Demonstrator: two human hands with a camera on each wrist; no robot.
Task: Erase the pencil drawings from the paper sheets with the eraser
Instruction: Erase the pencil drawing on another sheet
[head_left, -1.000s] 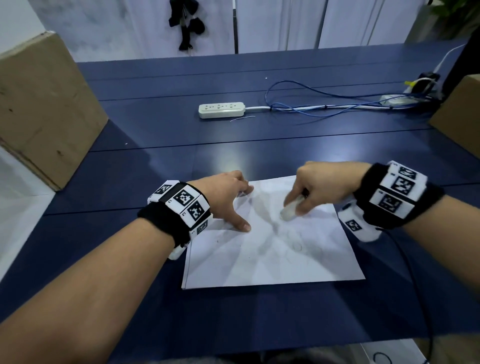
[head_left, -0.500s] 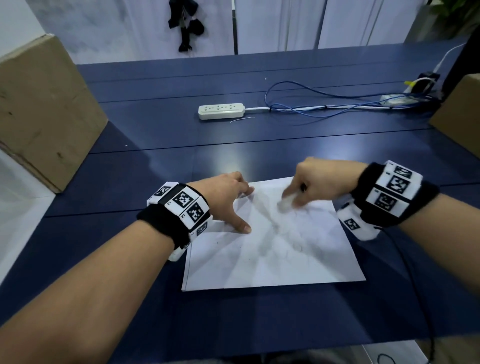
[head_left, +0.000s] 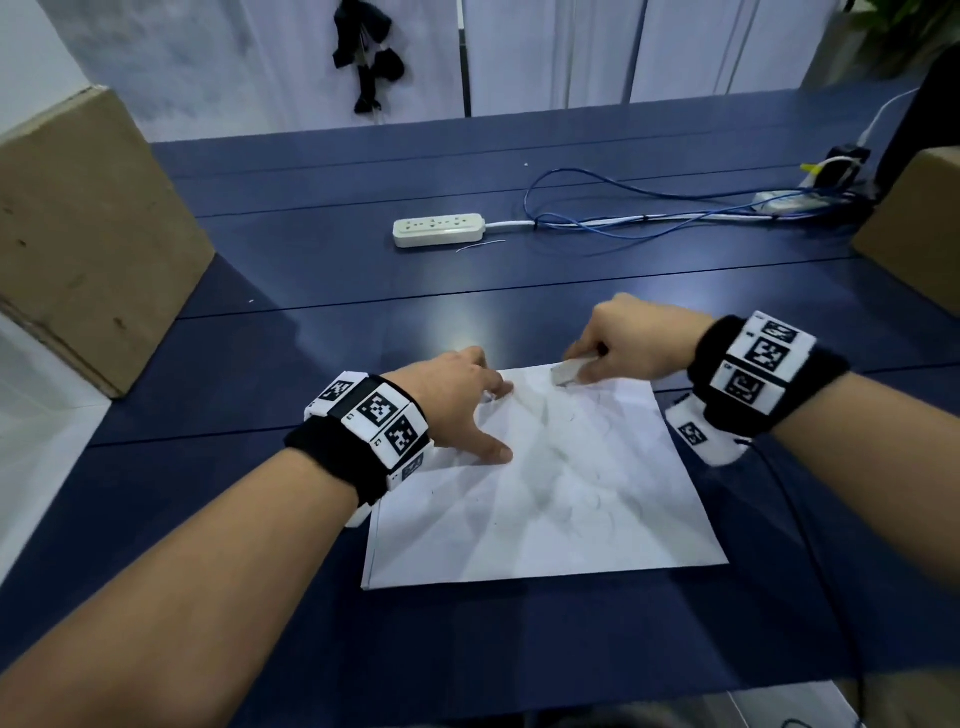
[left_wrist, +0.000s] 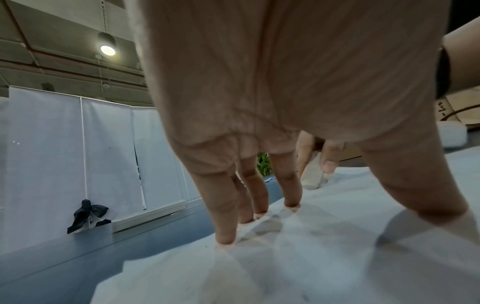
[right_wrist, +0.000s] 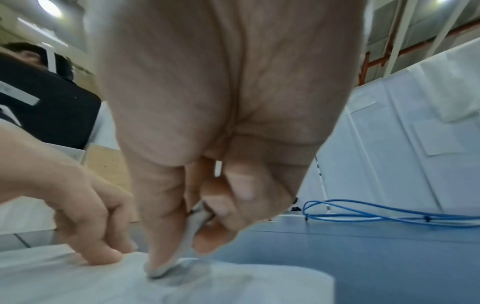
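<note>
A white paper sheet (head_left: 545, 483) lies flat on the dark blue bench (head_left: 311, 291), in the lower middle of the head view, creased and carrying faint grey pencil marks. The left hand (head_left: 457, 410) rests on the sheet's upper left part with its fingers spread and straight, holding nothing, thumb tip down nearer the sheet's middle. The left wrist view shows what the head view cannot: each fingertip (left_wrist: 226, 238) touches the paper on its own, planted in a row along the sheet's far edge, and beyond them, in the middle right of that frame, the eraser (left_wrist: 313, 176) stands on the paper. The right hand (head_left: 639, 345) sits at the sheet's upper edge, its fingers curled round the pale eraser (head_left: 571, 371) and pinching it. From the head view the eraser's contact with the sheet is hard to judge; the right wrist view settles it, with the eraser (right_wrist: 179, 261) pinched between thumb and forefinger and its greyed lower end pressed against the paper near the sheet's corner. In the upper middle of the head view a white power strip (head_left: 439, 231) lies on the bench, with blue cables (head_left: 623, 208) trailing off to the upper right. Cardboard boxes (head_left: 88, 234) stand at the left and right edges.
</note>
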